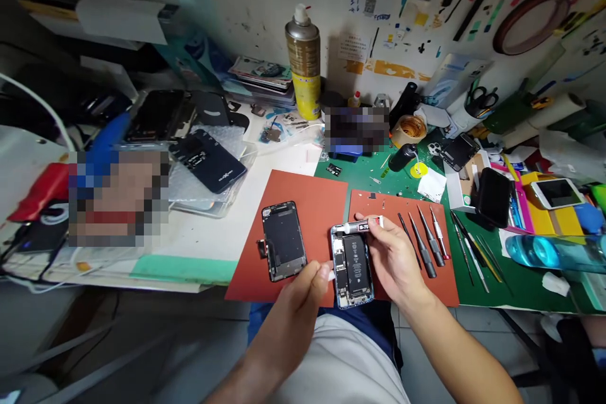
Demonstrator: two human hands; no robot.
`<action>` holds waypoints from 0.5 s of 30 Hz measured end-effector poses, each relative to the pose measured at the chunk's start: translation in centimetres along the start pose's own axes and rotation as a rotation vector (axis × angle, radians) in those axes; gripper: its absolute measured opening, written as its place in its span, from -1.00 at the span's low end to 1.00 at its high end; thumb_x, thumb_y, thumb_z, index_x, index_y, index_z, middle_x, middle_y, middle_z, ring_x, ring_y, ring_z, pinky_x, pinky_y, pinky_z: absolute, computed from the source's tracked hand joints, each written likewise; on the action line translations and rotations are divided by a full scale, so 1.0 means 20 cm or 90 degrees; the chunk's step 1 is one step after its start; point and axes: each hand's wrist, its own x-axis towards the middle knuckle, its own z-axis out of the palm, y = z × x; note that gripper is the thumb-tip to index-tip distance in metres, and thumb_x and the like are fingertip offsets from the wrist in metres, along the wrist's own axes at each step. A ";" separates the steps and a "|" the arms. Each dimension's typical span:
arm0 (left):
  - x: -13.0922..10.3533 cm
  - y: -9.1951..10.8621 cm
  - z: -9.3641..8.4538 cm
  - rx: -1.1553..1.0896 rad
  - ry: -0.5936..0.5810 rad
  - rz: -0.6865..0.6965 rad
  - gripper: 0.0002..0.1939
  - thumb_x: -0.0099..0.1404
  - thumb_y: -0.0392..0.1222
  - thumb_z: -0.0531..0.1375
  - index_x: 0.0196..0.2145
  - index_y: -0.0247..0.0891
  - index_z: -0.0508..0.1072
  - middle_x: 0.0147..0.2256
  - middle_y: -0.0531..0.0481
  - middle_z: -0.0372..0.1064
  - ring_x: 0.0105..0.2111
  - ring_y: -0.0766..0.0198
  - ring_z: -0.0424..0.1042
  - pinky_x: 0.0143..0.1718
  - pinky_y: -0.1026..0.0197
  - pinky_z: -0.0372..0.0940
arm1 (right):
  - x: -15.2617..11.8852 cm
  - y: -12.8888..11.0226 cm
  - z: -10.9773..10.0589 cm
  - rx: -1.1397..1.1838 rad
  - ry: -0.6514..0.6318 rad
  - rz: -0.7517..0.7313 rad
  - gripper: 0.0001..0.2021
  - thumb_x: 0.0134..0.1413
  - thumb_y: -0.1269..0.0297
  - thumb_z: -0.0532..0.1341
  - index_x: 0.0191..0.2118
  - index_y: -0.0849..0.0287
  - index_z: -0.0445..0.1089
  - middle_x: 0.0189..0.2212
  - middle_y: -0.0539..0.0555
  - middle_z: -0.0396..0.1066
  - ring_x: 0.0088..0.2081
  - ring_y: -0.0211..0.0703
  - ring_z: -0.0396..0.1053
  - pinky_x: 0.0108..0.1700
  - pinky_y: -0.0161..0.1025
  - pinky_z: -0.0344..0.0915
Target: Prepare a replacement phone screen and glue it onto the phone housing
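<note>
An opened phone body [353, 293] lies at the front of the table, its dark battery [357, 262] and circuit boards bare. Across its top end, my right hand [395, 255] holds a small glue tube [362, 225] marked "B-70", nozzle pointing left. The fingers of my left hand [303, 297] are pinched at the phone's left side on a small white piece [331, 271]; its kind is mostly hidden by the fingertips. To the left rests the detached phone screen [285, 241], inner side up, on a red-brown mat [310, 192].
Right of my right hand lie several screwdrivers [422, 243] and tweezers [468, 252]. A blue bottle [544, 252] is on its side at the far right. Behind stands a spray can [303, 63]. Another phone panel [208, 161] sits on bubble wrap at the left.
</note>
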 end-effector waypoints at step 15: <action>-0.22 0.00 -0.01 -0.092 -0.045 -0.168 -0.73 0.62 -0.25 0.01 0.10 -0.20 0.47 0.11 -0.14 0.65 0.07 0.17 0.67 -0.01 0.20 0.62 | -0.03 0.04 -0.09 -0.174 0.057 -0.061 -0.70 0.19 -0.01 0.50 -0.16 0.09 0.61 -0.16 0.13 0.65 -0.23 -0.03 0.58 -0.14 -0.11 0.50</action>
